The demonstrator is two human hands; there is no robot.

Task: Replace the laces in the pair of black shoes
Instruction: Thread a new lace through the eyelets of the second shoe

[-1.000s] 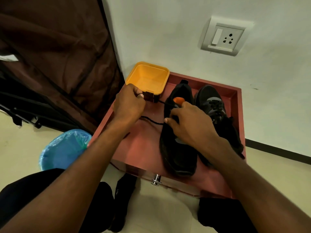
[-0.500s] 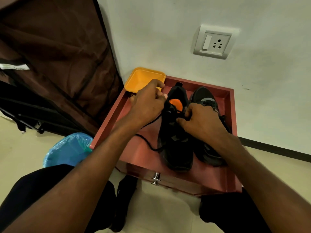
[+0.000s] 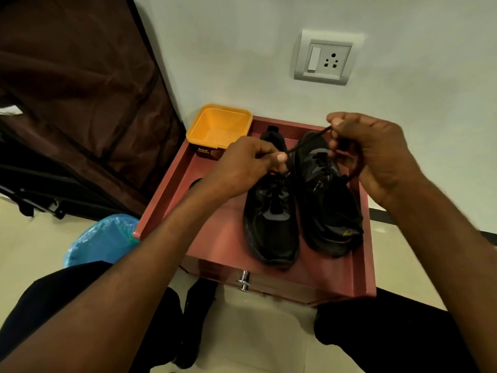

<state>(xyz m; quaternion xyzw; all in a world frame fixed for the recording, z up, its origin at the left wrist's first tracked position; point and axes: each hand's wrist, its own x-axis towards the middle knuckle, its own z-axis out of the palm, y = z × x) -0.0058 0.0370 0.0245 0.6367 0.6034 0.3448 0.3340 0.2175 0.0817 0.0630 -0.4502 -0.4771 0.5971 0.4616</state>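
Two black shoes stand side by side on a reddish drawer unit (image 3: 215, 238), toes towards me. Over the tongue of the left shoe (image 3: 271, 224), my left hand (image 3: 244, 165) pinches a black lace (image 3: 304, 142) near its eyelets. The lace runs taut up and to the right to my right hand (image 3: 371, 152), which pinches its other part above the right shoe (image 3: 330, 211). More of the lace loops inside my right palm. The right shoe has laces in its eyelets.
An empty yellow tub (image 3: 219, 127) sits at the unit's back left corner. A blue-lined bin (image 3: 102, 238) stands on the floor to the left, beside a brown fabric wardrobe (image 3: 80, 90). A wall socket (image 3: 326, 59) is above. A chrome knob (image 3: 243, 281) sticks out of the drawer front.
Both hands have moved right and up. The lace that trailed slack on the unit is now stretched taut between them. My right hand has risen off the left shoe to above the right shoe.
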